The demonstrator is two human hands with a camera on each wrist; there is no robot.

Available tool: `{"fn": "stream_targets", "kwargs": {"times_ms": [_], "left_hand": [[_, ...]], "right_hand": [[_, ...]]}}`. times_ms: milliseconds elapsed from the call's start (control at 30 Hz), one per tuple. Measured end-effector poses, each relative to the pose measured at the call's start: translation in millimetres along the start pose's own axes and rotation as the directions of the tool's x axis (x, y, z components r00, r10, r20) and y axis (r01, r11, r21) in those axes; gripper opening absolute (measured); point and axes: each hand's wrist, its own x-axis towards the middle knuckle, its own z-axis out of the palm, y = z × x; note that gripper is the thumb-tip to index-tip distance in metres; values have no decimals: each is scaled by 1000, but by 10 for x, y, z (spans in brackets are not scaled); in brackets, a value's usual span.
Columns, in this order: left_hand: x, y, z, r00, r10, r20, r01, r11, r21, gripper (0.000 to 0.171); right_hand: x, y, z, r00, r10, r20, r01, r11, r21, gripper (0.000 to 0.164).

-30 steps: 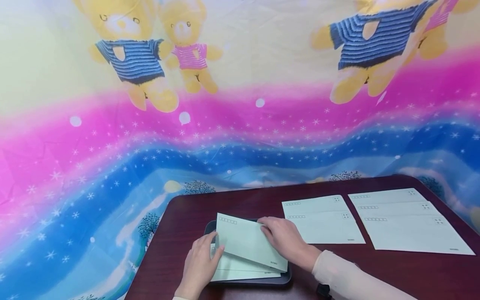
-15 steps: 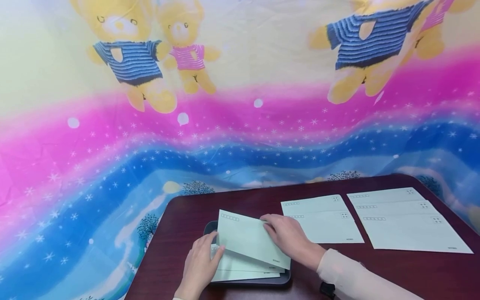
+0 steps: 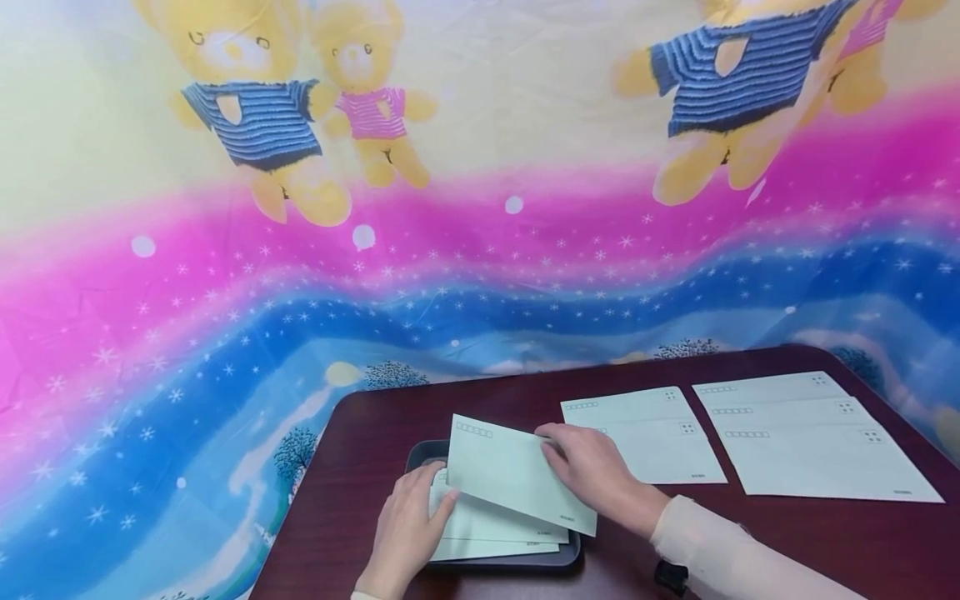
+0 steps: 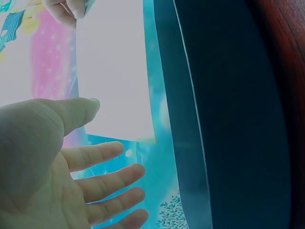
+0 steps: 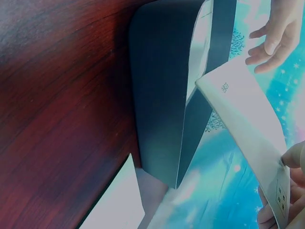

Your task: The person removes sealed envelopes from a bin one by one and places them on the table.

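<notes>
My right hand (image 3: 592, 468) pinches a pale envelope (image 3: 510, 475) near its top right corner, thumb in front. The envelope is tilted above a dark tray (image 3: 517, 568); a row of small postcode boxes shows at its top left. More envelopes (image 3: 480, 521) lie in the tray, partly hidden by the raised one. My left hand (image 3: 408, 521) is at the tray's left side, beside the raised envelope's left edge. In the left wrist view its fingers (image 4: 102, 183) are spread and hold nothing. The right wrist view shows the envelope (image 5: 252, 119) up beyond the tray's side wall (image 5: 162, 90).
On the dark red table (image 3: 360, 450), two overlapping envelopes (image 3: 667, 454) lie right of the tray, partly behind my right hand. Farther right is a second overlapping group of envelopes (image 3: 832, 467). A patterned cloth (image 3: 480, 250) with bears hangs behind the table.
My right hand has moved right and slightly up, carrying the envelope with it. The envelope's left edge has drawn away from the tray's left end. My left hand has shifted slightly right.
</notes>
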Motion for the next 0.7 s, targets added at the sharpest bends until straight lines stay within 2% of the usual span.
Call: {"fn": "stream_targets", "kwargs": {"times_ms": [467, 700], "left_hand": [[-3, 69, -2, 999, 38, 12, -38, 999, -18, 45], [-22, 108, 18, 997, 74, -7, -74, 997, -31, 44]], "right_hand": [[-49, 80, -86, 999, 40, -13, -40, 999, -26, 21], [-88, 118, -132, 999, 44, -28, -45, 999, -23, 22]]}}
